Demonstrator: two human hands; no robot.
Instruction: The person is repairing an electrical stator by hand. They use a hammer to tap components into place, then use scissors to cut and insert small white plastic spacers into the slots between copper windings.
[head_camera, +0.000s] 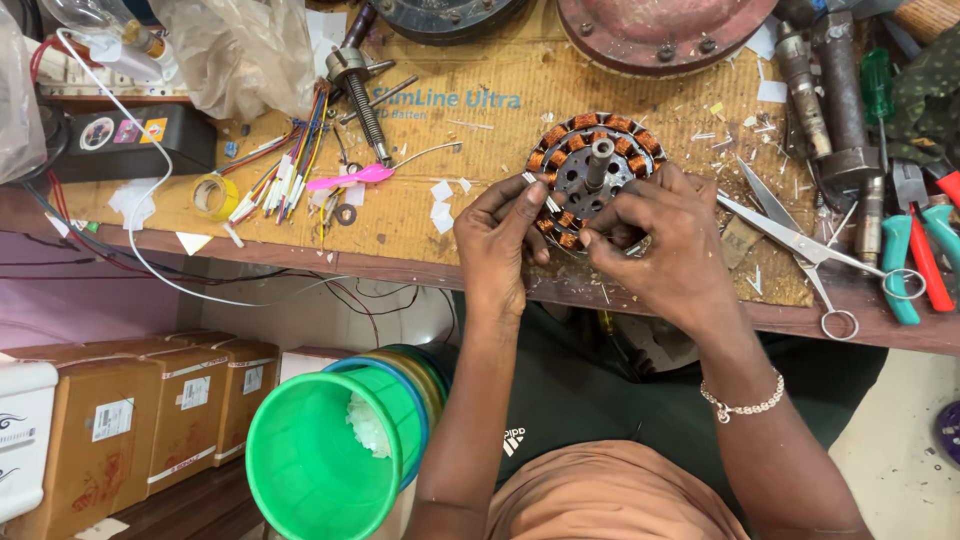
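A round fan-motor stator (596, 160) with copper windings and a steel shaft in its middle lies on the wooden workbench (480, 230) near the front edge. My left hand (497, 245) grips its near left rim, the fingers pinching a small white slip of paper against the windings. My right hand (665, 240) covers the near right rim, fingertips pressed onto the coils. A beaded bracelet circles my right wrist.
Steel scissors (800, 240) lie right of the stator, pliers with teal and red handles (920, 250) beyond them. A bundle of coloured wires (285, 170), a yellow tape roll (214, 195) and a pink spoon (350, 178) sit to the left. Green stacked buckets (320, 460) and cardboard boxes (190, 400) stand below.
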